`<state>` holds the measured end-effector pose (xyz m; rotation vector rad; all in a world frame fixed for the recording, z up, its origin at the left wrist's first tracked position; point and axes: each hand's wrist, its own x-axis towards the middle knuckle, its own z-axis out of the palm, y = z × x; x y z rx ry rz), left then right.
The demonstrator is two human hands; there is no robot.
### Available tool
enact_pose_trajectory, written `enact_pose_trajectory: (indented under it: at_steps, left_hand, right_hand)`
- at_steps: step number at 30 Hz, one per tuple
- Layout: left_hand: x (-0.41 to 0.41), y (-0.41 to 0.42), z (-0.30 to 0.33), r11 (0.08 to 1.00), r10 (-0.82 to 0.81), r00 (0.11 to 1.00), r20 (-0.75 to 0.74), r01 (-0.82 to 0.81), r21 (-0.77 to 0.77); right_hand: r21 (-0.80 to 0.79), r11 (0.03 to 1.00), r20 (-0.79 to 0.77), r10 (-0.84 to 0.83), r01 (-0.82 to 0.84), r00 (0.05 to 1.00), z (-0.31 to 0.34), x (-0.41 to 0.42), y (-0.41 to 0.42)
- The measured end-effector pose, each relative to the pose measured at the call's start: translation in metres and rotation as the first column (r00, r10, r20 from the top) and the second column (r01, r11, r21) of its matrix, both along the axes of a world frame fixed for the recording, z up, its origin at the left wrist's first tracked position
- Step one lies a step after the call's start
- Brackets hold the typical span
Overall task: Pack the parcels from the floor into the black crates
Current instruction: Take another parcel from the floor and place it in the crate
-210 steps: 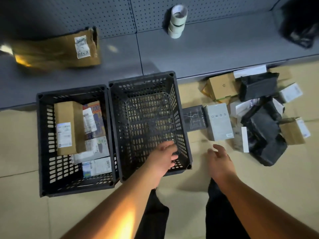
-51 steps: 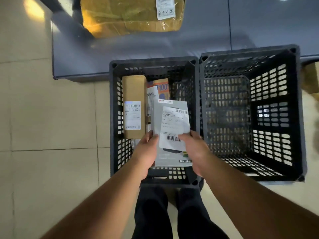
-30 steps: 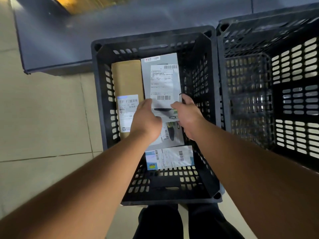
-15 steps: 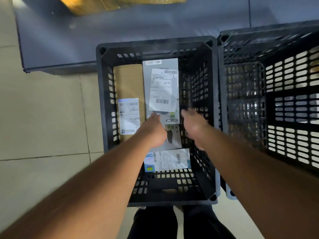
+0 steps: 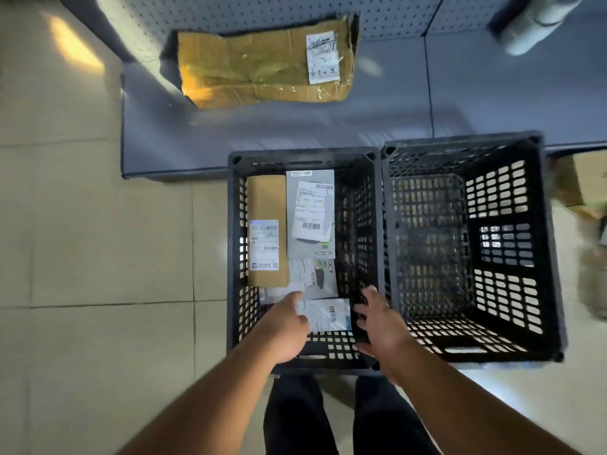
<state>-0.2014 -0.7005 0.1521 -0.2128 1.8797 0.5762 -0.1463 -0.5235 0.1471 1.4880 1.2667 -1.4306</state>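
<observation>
Parcels are filling the left black crate (image 5: 235, 257) at centre frame: a grey box (image 5: 310, 215) with a white label is lying flat beside a long brown carton (image 5: 266, 198), over smaller labelled packets (image 5: 323, 315) nearer the lower edge. Both hands are hovering low over the crate's near end, holding nothing; the left hand (image 5: 285, 326) is loosely curled, the right hand (image 5: 382, 326) is spreading its fingers wide. The right black crate (image 5: 545, 257) is standing empty, touching the first.

Risk, as I judge it: the grey box is sitting on uneven packets and may be tipping or sliding if later parcels land on its edge.

Compared with half a second ago, the hands are pulling back from the grey box, now released, and the view is lifting to show the shelf (image 5: 394, 126) with a flattened cardboard (image 5: 262, 67).
</observation>
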Motion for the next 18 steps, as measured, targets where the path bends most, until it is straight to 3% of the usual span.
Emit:
enact_pose_trajectory:
  at_steps: [2, 7, 10, 18]
  left_hand:
    - [0.001, 0.001, 0.016, 0.999, 0.049, 0.998, -0.038, -0.048, 0.018]
    - [0.008, 0.013, 0.045, 0.989, 0.149, 0.974, -0.173, -0.146, 0.028]
    - [0.028, 0.029, 0.058, 0.974, 0.226, 0.959, -0.174, -0.218, 0.062]
    - [0.09, 0.027, 0.058, 0.981, 0.186, 0.966, -0.178, -0.171, 0.097]
  right_hand:
    - [-0.029, 0.998, -0.025, -0.063, 0.063, 0.998, 0.016, -0.004, 0.001]
    - [-0.076, 0.997, -0.122, -0.036, 0.026, 0.992, 0.054, -0.008, 0.0]
    - [-0.104, 0.993, -0.149, -0.067, 0.052, 0.987, 0.07, 0.0, 0.004]
    - [-0.086, 0.976, -0.086, -0.207, 0.2, 0.974, 0.102, 0.056, 0.002]
